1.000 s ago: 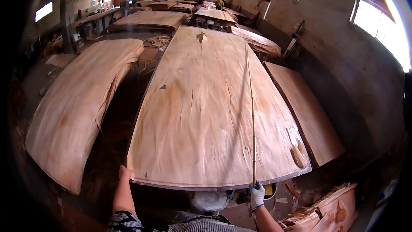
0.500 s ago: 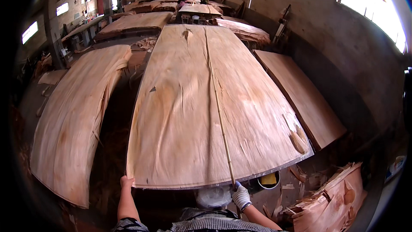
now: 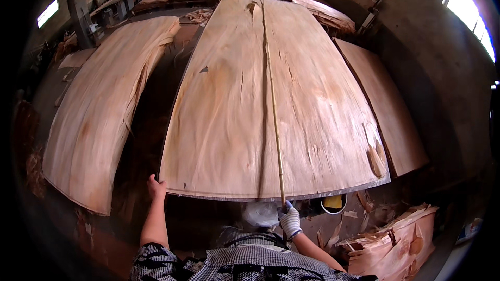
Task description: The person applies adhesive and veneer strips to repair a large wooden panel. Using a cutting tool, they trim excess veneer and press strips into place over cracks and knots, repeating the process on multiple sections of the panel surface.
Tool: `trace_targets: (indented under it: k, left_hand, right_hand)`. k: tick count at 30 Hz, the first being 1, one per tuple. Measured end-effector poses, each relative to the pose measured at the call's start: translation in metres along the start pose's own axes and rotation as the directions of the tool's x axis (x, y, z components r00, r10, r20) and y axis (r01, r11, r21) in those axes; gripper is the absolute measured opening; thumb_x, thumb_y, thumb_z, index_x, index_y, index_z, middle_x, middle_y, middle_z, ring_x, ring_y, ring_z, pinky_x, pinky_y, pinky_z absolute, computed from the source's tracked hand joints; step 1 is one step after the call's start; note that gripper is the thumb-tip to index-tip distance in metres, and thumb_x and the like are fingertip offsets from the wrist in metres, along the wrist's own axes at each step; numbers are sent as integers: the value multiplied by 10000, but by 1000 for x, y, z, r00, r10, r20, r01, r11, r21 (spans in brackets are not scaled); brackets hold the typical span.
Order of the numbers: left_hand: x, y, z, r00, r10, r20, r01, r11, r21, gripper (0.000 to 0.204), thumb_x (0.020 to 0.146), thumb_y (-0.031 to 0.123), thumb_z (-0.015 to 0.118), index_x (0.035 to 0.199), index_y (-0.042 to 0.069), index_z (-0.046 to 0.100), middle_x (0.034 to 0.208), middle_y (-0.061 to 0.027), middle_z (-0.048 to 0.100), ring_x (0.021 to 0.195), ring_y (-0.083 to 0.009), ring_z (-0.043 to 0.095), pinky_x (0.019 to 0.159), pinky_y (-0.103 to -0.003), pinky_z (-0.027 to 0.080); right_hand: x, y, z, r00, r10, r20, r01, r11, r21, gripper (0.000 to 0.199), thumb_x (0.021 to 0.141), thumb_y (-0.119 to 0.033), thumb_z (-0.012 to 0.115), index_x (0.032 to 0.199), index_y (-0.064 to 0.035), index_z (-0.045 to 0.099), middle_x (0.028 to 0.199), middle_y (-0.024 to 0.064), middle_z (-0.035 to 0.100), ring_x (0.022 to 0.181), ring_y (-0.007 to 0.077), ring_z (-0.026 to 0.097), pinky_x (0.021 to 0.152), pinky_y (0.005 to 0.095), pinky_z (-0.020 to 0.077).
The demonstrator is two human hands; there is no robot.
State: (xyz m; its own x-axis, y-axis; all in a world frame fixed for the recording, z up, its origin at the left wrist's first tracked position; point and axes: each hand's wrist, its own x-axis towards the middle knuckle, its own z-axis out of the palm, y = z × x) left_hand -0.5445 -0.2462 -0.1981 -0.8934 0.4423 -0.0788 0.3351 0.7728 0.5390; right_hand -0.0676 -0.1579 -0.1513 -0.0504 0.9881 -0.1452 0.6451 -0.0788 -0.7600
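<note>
A broad, pale sheet of wood veneer (image 3: 224, 125) lies in front of me on top of a stack, its surface rippled and split in places. My bare left hand (image 3: 157, 186) grips its near left corner, the fingers partly hidden around the edge. In a striped knit glove, my right hand (image 3: 290, 220) is closed around the near end of a long, thin bamboo stick (image 3: 277, 148). That stick runs away from me along the sheet, beside a long dark ridge or seam (image 3: 264, 125).
Another veneer stack (image 3: 104, 109) stands to the left across a dark gap, and a lower stack (image 3: 383, 104) along the right. Below the near edge are a clear plastic bag (image 3: 260, 214), a bucket (image 3: 334, 209) with something yellow inside, and torn veneer scraps (image 3: 398, 244).
The view has tilted downward, so the sheet and both hands sit higher in the picture. Both hands keep their places at the near edge, and the stick still lies along the sheet.
</note>
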Motion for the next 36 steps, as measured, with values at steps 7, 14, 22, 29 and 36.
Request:
trace_targets:
  k: [7,14,22,29,36]
  left_hand:
    - [-78,56,4,902,411,137,-433,860,270,610,762,219,596,1304,86,349,1383,-124,273,1293,-311,234,1055,-492,176]
    - [-122,93,35,769,550,326,-635,714,295,629,821,268,554,1360,109,271,1436,-129,181,1326,-339,141,1056,-512,139]
    - [-157,124,46,872,434,226,-488,803,342,569,782,178,585,1297,94,360,1372,-151,287,1265,-374,256,1044,-491,201]
    - [-312,151,68,532,724,439,-824,561,73,457,715,69,568,1165,70,495,1341,-119,359,1286,-299,268,1053,-478,177]
    - [-349,181,121,510,726,463,-813,583,-19,435,755,128,577,1176,70,487,1261,-98,440,1215,-274,365,1020,-421,258]
  right_hand:
    - [32,1,-11,989,38,-143,13,940,341,251,766,-75,642,1002,-6,593,621,-52,501,511,29,424,442,202,368]
    - [51,54,-108,965,-160,-209,95,952,-291,302,801,-182,599,1076,-63,563,795,167,631,676,304,615,595,377,480]
    - [192,77,-183,925,-314,-213,234,915,-330,274,826,-142,530,1093,-81,542,973,220,587,880,373,564,719,445,454]
    - [147,107,-187,958,-260,120,270,682,-679,372,825,-94,476,1175,-221,495,1081,147,533,926,351,561,731,433,486]
    - [190,117,-239,855,-442,-270,351,878,-324,407,731,-51,640,1121,-104,537,1054,174,556,840,303,592,688,350,502]
